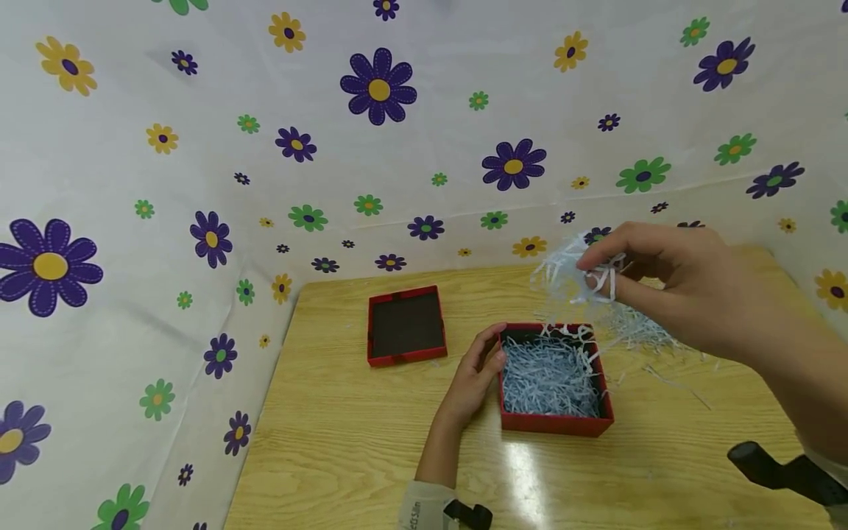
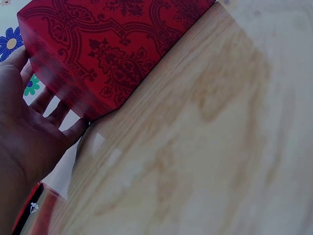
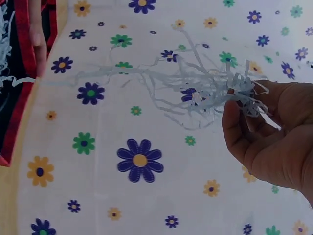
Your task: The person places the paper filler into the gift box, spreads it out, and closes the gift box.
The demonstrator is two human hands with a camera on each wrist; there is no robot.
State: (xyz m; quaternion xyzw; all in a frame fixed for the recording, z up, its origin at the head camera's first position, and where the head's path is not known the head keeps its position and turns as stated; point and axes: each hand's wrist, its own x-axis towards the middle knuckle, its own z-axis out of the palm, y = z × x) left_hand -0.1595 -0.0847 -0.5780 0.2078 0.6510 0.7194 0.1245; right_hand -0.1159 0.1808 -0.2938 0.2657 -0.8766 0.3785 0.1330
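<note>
My right hand [image 1: 682,283] pinches a bunch of pale blue shredded paper [image 1: 573,272] above the back right of an open red box [image 1: 556,423]. In the right wrist view, loose strands trail from the bunch [image 3: 210,93] toward the box, and one long strand reaches it. More shredded paper [image 1: 550,379] fills the box. My left hand [image 1: 473,375] rests against the box's left side near the back corner. The left wrist view shows its fingers spread and fairly straight along the patterned red wall [image 2: 102,54].
The red box lid [image 1: 405,324], dark inside, lies upturned on the wooden table [image 1: 344,434] to the left. A pile of shredded paper [image 1: 639,327] lies behind and right of the box, with scattered strands nearby. A flower-print sheet [image 1: 424,132] hangs behind the table.
</note>
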